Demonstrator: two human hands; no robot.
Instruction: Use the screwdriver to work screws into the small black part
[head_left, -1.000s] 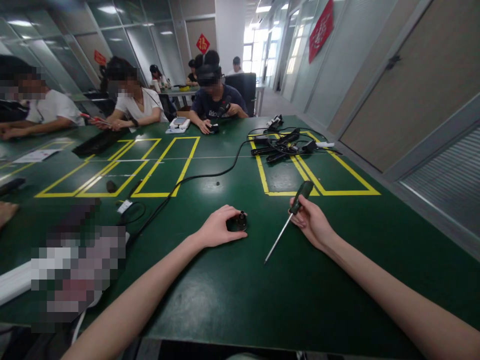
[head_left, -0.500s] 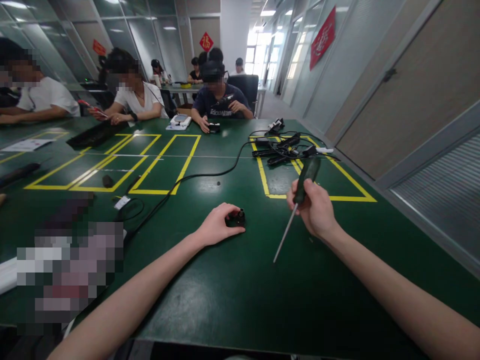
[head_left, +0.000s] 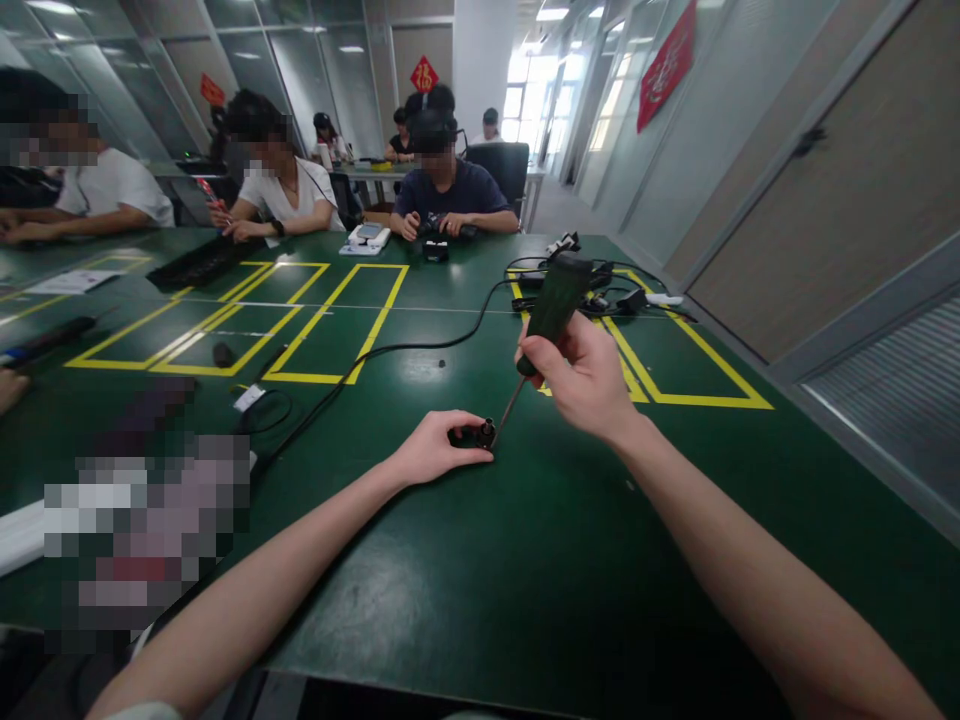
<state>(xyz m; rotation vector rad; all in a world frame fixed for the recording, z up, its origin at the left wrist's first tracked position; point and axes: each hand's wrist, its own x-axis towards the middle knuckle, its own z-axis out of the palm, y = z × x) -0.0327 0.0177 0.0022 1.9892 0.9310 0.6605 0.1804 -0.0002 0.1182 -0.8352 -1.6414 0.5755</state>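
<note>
My left hand rests on the green table, thumb and fingers closed around a small black part with a short round stub on top. What kind of part it is cannot be made out. A screwdriver with a thick dark green handle is gripped in my right hand. Its thin metal shaft slants down to the left, and the tip is at the right side of the black part. Whether the tip touches the part or sits just beside it is unclear.
Black cables lie tangled at the back right, one running left across the table. Yellow tape outlines rectangles. A black tray sits at the back left. Co-workers sit opposite, one with a dark tool in hand. Blurred objects lie left.
My right hand has moved left with the screwdriver, bringing its tip from clear of the black part to its right side. My left hand keeps its hold. The opposite co-worker's tool has come down.
</note>
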